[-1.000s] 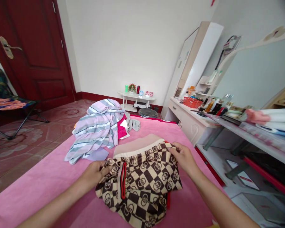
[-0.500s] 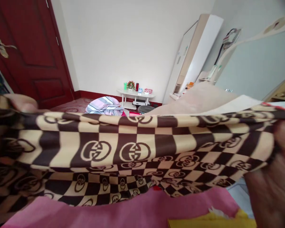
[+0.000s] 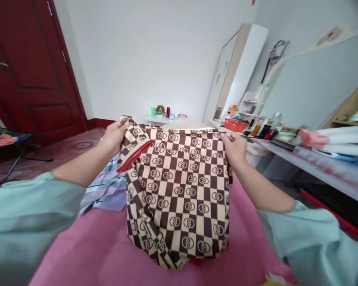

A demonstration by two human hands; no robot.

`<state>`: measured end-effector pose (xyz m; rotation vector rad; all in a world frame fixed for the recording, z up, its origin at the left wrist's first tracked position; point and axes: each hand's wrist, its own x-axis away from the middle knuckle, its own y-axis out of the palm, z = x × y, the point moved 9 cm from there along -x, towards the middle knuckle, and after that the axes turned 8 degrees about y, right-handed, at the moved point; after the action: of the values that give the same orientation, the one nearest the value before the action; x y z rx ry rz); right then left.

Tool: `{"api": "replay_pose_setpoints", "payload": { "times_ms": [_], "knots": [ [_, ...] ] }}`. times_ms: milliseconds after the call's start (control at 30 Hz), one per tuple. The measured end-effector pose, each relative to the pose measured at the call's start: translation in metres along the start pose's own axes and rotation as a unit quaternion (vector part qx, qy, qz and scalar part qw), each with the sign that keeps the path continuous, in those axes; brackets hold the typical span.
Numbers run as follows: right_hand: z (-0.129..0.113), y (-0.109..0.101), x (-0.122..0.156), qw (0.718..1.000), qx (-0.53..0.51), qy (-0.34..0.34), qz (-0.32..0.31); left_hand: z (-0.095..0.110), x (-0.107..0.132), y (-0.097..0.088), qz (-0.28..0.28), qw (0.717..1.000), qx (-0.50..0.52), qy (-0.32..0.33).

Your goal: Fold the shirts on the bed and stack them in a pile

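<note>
Your left hand (image 3: 115,135) and right hand (image 3: 234,147) pinch the brown-and-cream checked fabric garment (image 3: 179,190) by its top corners. The bunched left corner may slip, crumpling it mid pink bedspread (image 3: 107,254).

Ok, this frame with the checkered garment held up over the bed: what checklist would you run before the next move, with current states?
1. Left hand grips a top corner of the checkered garment: ok.
2. Right hand grips the other top corner: ok.
3. Garment hangs flat between the hands: not ok, the red-trimmed sleeve is bunched by the left hand.
4. Bottom edge off the pink bed cover: cannot tell, it is crumpled low down.
5. Striped clothes apart from the garment: cannot tell.
</note>
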<state>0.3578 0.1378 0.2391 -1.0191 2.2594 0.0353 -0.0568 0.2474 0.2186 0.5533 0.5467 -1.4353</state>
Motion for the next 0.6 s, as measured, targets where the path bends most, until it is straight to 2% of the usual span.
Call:
{"api": "replay_pose_setpoints", "payload": {
  "times_ms": [100, 167, 233, 333, 367, 400, 433, 500, 533, 600],
  "knots": [
    [0.048, 0.022, 0.004, 0.997, 0.079, 0.009, -0.025, -0.039, 0.018, 0.014, 0.016, 0.997, -0.069, -0.014],
    [0.062, 0.022, 0.032, 0.993, 0.101, -0.007, -0.056, -0.041, 0.051, 0.018, 0.0, 0.992, -0.125, 0.014],
    [0.064, 0.015, 0.078, 0.987, 0.108, -0.019, -0.116, -0.02, 0.1, 0.035, -0.117, 0.959, -0.236, 0.104],
    [0.062, 0.005, 0.162, 0.952, 0.131, 0.012, -0.277, 0.005, 0.195, 0.058, -0.336, 0.899, -0.253, 0.121],
    [0.058, 0.002, 0.191, 0.932, 0.141, 0.011, -0.333, 0.015, 0.229, 0.064, -0.408, 0.87, -0.243, 0.133],
    [0.053, 0.004, 0.221, 0.897, 0.161, -0.003, -0.411, 0.024, 0.26, 0.069, -0.468, 0.838, -0.23, 0.159],
    [0.05, 0.003, 0.246, 0.867, 0.183, -0.022, -0.464, 0.028, 0.288, 0.073, -0.529, 0.801, -0.224, 0.17],
    [0.047, 0.004, 0.281, 0.821, 0.228, -0.053, -0.521, 0.027, 0.323, 0.074, -0.583, 0.763, -0.221, 0.17],
    [0.048, 0.006, 0.289, 0.812, 0.246, -0.061, -0.526, 0.021, 0.33, 0.074, -0.585, 0.763, -0.229, 0.155],
    [0.051, 0.015, 0.292, 0.808, 0.271, -0.067, -0.52, 0.005, 0.328, 0.074, -0.553, 0.787, -0.253, 0.106]
  ]
}}
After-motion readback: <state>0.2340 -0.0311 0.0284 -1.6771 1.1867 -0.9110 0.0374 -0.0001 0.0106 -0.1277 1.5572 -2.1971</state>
